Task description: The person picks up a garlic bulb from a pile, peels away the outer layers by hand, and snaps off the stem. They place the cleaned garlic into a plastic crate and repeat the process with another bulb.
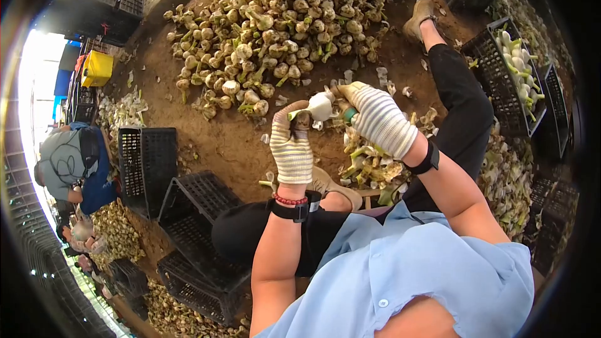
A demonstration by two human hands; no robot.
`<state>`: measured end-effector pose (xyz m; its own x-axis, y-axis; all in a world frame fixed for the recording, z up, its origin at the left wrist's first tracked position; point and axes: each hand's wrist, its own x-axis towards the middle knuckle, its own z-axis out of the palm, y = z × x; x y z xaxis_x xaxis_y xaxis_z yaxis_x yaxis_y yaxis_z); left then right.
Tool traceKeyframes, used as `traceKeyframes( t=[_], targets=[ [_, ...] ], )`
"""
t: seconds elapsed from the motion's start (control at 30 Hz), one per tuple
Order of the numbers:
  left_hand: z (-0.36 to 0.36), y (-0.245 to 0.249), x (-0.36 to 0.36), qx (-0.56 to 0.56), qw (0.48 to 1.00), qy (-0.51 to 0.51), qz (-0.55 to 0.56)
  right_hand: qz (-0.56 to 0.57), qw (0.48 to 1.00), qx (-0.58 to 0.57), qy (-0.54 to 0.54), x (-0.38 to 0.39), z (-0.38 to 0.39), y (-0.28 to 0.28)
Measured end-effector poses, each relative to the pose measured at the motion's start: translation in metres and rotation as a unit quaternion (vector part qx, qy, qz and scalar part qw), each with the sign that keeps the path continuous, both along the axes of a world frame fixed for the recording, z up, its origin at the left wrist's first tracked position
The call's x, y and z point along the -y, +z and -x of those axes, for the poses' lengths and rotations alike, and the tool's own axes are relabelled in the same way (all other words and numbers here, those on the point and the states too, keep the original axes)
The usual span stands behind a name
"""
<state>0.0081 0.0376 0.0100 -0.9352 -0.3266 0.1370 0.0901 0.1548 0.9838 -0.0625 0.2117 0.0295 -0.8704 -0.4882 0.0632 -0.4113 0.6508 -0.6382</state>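
A white, partly peeled garlic bulb (321,107) is held in my left hand (292,147), its short green stem between the closed fingers. My right hand (379,119) is closed, with thumb and fingertips right at the far side of the bulb. A small object with a teal-green end (350,114) shows in its grip; the rest of it is hidden by the fingers. Striped knit gloves with soiled fingertips cover both hands. Just ahead lies a big heap of unpeeled garlic bulbs (294,25) on the dirt floor.
Black plastic crates (147,166) stand on the left. At right, a black crate (494,81) holds cleaned white garlic (518,66). Peeled skins and stem scraps (375,166) lie between my legs. A person (72,163) sits at far left, near a yellow container (97,69).
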Motion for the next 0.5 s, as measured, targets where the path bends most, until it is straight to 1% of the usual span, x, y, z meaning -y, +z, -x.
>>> traceKeyframes(
  t=[0.03, 0.07, 0.1, 0.13, 0.17, 0.2, 0.23, 0.27, 0.3, 0.33, 0.4, 0.43, 0.47, 0.5],
  targets=[
    [0.002, 0.000, -0.001, -0.002, 1.000, -0.004, 0.020, 0.041, 0.999, 0.021, -0.014, 0.004, -0.001, 0.005],
    [0.004, 0.000, -0.002, -0.004, 0.999, -0.008, 0.039, 0.041, 0.999, 0.023, -0.018, 0.003, 0.000, -0.001],
    [0.004, -0.001, 0.001, 0.017, 0.996, -0.015, 0.083, 0.112, 0.993, 0.015, -0.018, 0.004, 0.003, -0.011],
    [0.005, -0.001, 0.003, 0.019, 0.996, -0.017, 0.084, 0.182, 0.983, 0.008, -0.017, 0.004, 0.007, -0.018],
    [0.006, -0.002, 0.004, 0.050, 0.998, -0.029, -0.026, 0.129, 0.991, 0.029, 0.033, -0.002, 0.013, -0.021],
    [0.006, -0.003, 0.006, 0.082, 0.987, -0.039, -0.135, 0.131, 0.990, 0.032, 0.032, -0.008, 0.016, -0.031],
    [0.009, -0.010, 0.007, 0.076, 0.974, -0.018, -0.212, 0.061, 0.989, 0.099, 0.089, -0.013, 0.017, -0.047],
    [0.014, -0.015, 0.010, 0.055, 0.957, -0.004, -0.284, -0.009, 0.976, 0.163, 0.145, -0.018, 0.017, -0.054],
    [0.015, -0.018, 0.015, 0.093, 0.925, 0.020, -0.368, -0.129, 0.951, 0.206, 0.193, -0.023, 0.014, -0.059],
    [0.016, -0.017, 0.017, 0.128, 0.883, 0.046, -0.448, -0.128, 0.950, 0.208, 0.197, -0.028, 0.012, -0.059],
    [0.017, -0.036, 0.023, 0.130, 0.876, 0.043, -0.462, -0.071, 0.953, 0.247, 0.158, -0.037, 0.007, -0.057],
    [0.019, -0.044, 0.022, 0.131, 0.868, 0.032, -0.477, 0.053, 0.981, 0.157, 0.100, -0.036, 0.004, -0.061],
    [0.022, -0.045, 0.019, 0.136, 0.868, 0.028, -0.477, 0.083, 0.957, 0.274, 0.042, -0.023, 0.015, -0.016],
    [0.025, -0.046, 0.014, 0.150, 0.854, 0.026, -0.497, 0.127, 0.974, 0.181, 0.039, -0.014, 0.018, -0.025]
  ],
)
